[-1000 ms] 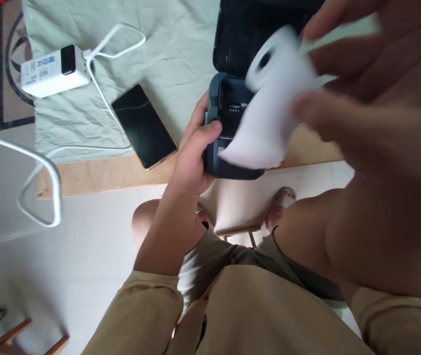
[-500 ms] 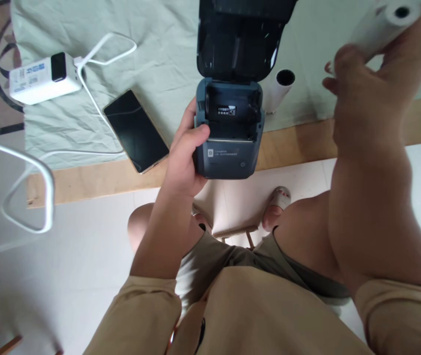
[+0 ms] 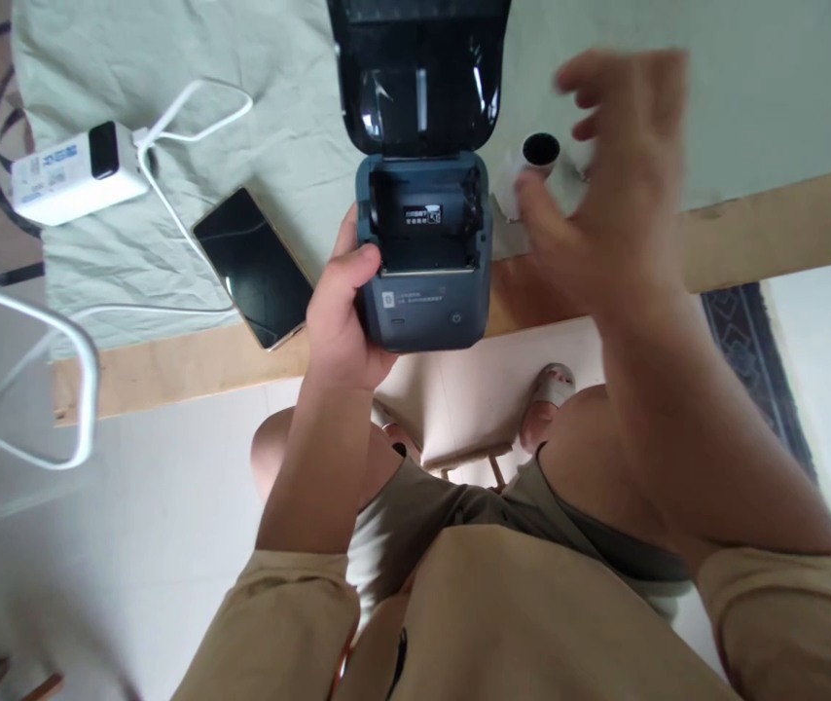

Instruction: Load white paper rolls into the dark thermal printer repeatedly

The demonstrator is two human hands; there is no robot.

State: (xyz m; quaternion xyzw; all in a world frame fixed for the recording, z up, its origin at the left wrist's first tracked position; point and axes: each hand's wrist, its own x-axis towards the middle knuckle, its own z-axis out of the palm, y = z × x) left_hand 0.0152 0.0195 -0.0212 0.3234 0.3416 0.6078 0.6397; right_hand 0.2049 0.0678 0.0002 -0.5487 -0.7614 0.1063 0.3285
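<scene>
My left hand [image 3: 346, 316] grips a dark blue label printer [image 3: 426, 312] by its left side, thumb on top. The printer's black lid [image 3: 422, 88] is swung up, and its bay shows bare inside apart from a small printed sticker. Beside the printer's right edge a white paper roll [image 3: 509, 185] with a dark hollow end stands on the cloth. My right hand [image 3: 609, 195], slightly blurred, hovers with fingers apart by that roll, its thumb overlapping the roll in view. Nothing shows in the right hand; whether the thumb touches the roll I cannot tell.
A phone [image 3: 255, 268] lies left of the printer at the table's wooden edge [image 3: 145, 375]. Farther left are a white power bank [image 3: 76, 175] and its white cable [image 3: 197, 127], looping on past the edge. Green cloth [image 3: 262, 49] covers the table.
The white roll that my right hand held is out of it and out of view. That hand has moved left, to the standing roll. In view, the printer has shifted slightly left.
</scene>
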